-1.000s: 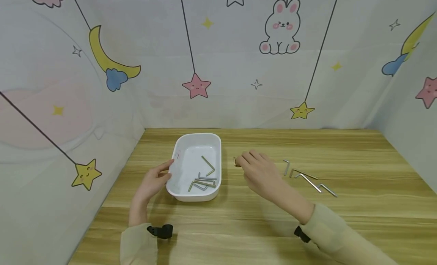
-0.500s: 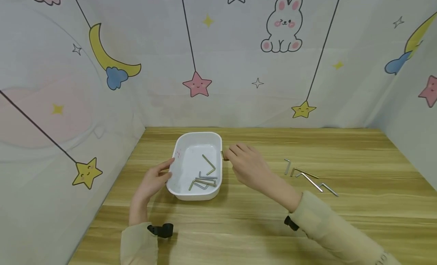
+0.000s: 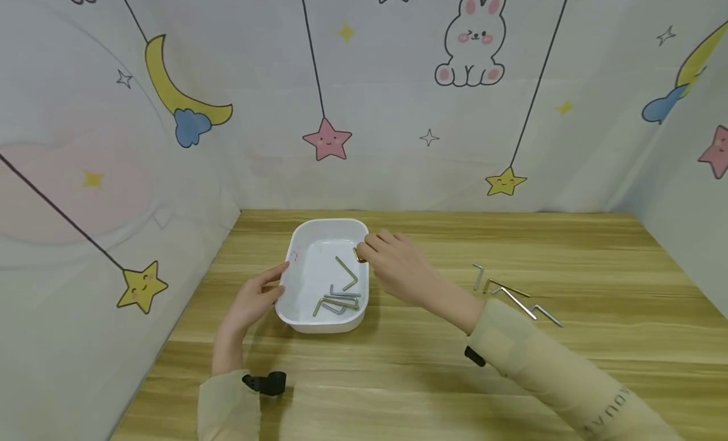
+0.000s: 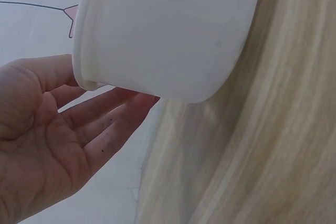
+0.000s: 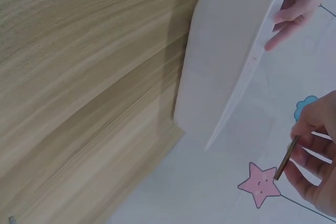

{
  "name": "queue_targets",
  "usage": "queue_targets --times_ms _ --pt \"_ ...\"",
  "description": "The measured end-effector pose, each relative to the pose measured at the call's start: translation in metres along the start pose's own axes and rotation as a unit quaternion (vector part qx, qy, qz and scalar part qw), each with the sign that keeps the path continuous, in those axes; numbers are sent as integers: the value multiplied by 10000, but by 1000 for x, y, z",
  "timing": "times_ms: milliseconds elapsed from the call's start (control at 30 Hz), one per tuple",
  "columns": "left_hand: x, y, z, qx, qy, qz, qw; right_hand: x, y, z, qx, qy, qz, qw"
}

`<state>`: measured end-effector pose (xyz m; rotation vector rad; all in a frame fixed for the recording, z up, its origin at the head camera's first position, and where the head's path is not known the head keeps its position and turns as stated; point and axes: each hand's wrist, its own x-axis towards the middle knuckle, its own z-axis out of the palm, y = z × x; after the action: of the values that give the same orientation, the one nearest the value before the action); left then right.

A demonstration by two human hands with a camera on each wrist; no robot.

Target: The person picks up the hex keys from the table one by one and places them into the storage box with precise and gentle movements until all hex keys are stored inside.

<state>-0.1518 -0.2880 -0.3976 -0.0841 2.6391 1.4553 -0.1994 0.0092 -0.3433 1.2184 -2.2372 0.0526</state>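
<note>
My left hand (image 3: 250, 305) rests at the left rim of a white plastic tub (image 3: 327, 328), its fairly straight fingers touching the outer wall. Between thumb and fingers, my right hand (image 3: 398, 267) pinches a brass-coloured L-shaped hex key (image 3: 358, 255) over the tub's right rim. In the right wrist view this hex key (image 5: 286, 158) sticks out past the fingertips. Inside the tub lie several silver and brass hex keys, among them a brass one (image 3: 348, 273) apart from the cluster near the front.
On the wooden table (image 3: 398, 378) to the right lie several loose hex keys, including a short silver one (image 3: 478, 277) and a brass one (image 3: 509, 287). A printed cloth (image 3: 398, 175) closes off the back and sides.
My right hand has moved left with the brass hex key, from the table beside the tub to over its right rim. The left hand stays at the tub.
</note>
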Motion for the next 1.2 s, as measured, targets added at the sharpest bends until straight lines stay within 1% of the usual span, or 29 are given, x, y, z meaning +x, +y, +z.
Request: queue_targets --times_ms 133,300,433,533,733,833,1033,1200 --pt "0 0 0 2 5 -12 10000 9 0 2 84 -113 -77 9999" --pt "0 0 2 -14 3 25 10000 17 0 6 137 -162 -213 9995" --pt "0 0 3 -38 0 13 10000 23 0 12 180 -197 -234 9994" --pt "0 1 3 -62 -11 -9 10000 27 -1 15 165 -299 -273 9990" --pt "-2 1 1 -81 -4 72 9999 41 -7 22 288 -435 -459 9976" --pt "-1 0 0 -83 -41 90 9999 47 -11 27 345 -650 -450 9963" --pt "-1 -1 1 6 -52 174 9998 56 -20 40 543 -1324 -304 9892" --pt "-1 1 2 -4 -108 160 9998 56 -25 52 643 -1537 -203 9858"
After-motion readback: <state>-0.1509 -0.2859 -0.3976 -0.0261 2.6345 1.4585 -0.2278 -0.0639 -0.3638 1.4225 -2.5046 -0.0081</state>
